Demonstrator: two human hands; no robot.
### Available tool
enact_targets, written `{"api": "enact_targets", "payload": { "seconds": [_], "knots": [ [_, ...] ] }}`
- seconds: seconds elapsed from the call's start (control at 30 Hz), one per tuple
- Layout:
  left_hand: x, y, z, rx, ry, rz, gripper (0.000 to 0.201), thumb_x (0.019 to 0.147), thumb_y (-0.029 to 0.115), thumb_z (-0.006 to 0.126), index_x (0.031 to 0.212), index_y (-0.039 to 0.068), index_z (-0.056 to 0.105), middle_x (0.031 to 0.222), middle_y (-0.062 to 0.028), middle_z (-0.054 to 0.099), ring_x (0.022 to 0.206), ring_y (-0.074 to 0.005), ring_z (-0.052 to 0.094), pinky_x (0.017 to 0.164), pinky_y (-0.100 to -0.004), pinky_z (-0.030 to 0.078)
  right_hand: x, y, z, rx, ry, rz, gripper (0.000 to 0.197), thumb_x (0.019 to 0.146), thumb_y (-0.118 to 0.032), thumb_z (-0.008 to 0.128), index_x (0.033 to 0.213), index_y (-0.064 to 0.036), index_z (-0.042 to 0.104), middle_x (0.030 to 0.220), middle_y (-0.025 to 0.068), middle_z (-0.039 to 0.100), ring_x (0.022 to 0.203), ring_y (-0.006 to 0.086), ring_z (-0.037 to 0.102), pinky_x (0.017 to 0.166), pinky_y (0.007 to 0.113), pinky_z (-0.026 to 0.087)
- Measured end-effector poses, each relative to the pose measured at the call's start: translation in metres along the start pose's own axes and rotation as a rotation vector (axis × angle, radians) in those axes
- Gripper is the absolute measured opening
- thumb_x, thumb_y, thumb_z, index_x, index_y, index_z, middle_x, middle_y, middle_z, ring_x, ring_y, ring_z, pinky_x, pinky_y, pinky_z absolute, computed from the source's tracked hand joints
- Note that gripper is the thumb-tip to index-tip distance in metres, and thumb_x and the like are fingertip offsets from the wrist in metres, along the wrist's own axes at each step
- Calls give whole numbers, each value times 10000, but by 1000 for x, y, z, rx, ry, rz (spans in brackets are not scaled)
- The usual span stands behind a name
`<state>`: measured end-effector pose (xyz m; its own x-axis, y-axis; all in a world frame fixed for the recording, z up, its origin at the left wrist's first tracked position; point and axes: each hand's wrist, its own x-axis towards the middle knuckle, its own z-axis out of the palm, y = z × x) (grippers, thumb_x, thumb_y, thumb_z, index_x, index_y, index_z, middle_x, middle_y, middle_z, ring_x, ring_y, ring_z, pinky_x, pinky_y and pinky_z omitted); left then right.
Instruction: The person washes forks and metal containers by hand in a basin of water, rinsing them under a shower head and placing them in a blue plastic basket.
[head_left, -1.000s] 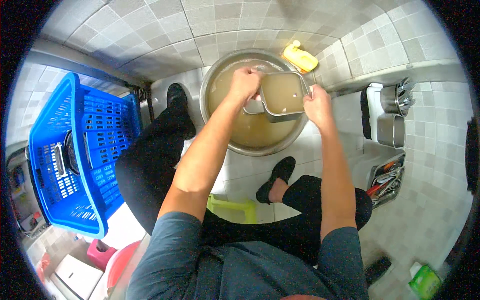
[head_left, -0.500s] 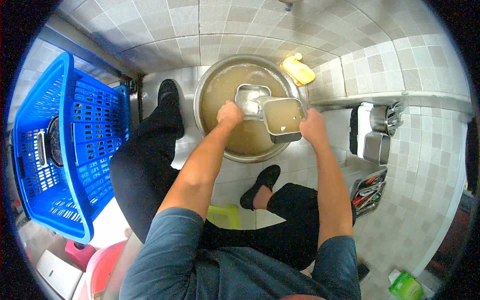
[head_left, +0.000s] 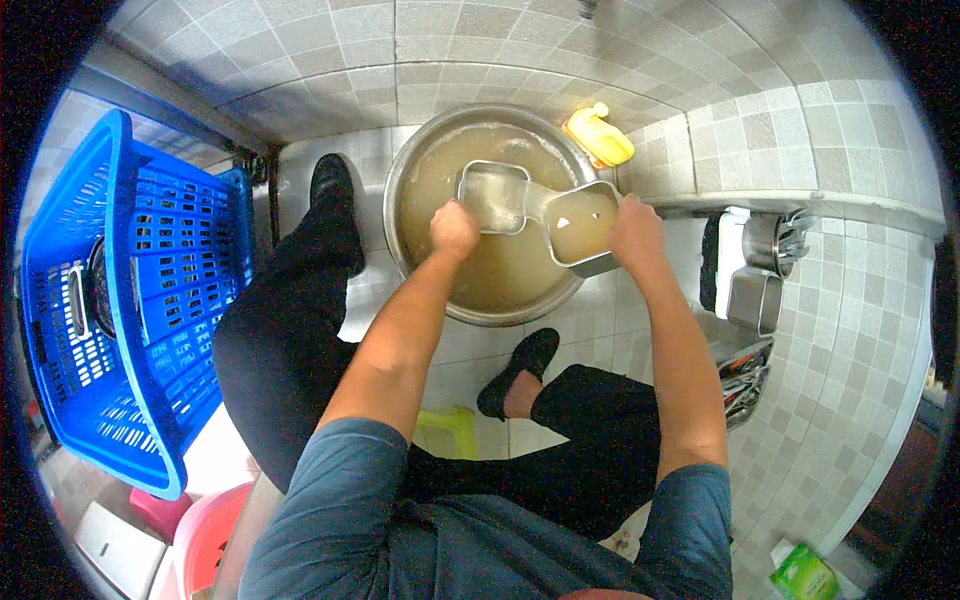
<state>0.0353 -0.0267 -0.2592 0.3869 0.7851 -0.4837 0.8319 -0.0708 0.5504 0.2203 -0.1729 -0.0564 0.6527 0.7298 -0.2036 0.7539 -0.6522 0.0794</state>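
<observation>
My left hand (head_left: 455, 231) grips the near left rim of a square stainless steel container (head_left: 524, 220), held over a large round metal basin (head_left: 398, 240) of cloudy water. On the right, my right hand (head_left: 637, 233) is closed on the rim of a second steel container (head_left: 597, 267). That one tips leftward, and murky water streams from its corner into the left container. Two small white bits show in the water of the right container. Both hands' fingertips are partly hidden.
A yellow bottle (head_left: 599, 136) stands by the basin's far right edge. To the right are steel containers (head_left: 755, 302) and a tray of utensils (head_left: 745, 385). A blue plastic basket (head_left: 125, 290) is at the left. My feet flank the basin, with a green stool (head_left: 462, 432) below me.
The right container has moved slightly right and tilted further left, pouring a wider stream. The left container has shifted a little left and holds more water.
</observation>
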Motion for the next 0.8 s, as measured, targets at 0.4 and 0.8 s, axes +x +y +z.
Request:
{"api": "enact_targets", "payload": {
  "seconds": [0.4,0.8],
  "knots": [
    [20,-17,-7,-38,93,-20,160,785,72,609,876,-48,662,962,-279,680,945,-417,672,861,-463,545,-2,-22,6,-14,-116,-31,143,906,-82,462,977,28,521,922,286,663,904,443,659,789,530,520],
    [28,-28,-11,-112,119,-46,342,752,195,690,973,-57,618,1019,-292,665,976,-434,650,870,-466,525,-14,-45,101,8,-59,88,183,886,-16,519,1067,12,505,1088,261,578,912,404,670,793,459,564]
  ]
}}
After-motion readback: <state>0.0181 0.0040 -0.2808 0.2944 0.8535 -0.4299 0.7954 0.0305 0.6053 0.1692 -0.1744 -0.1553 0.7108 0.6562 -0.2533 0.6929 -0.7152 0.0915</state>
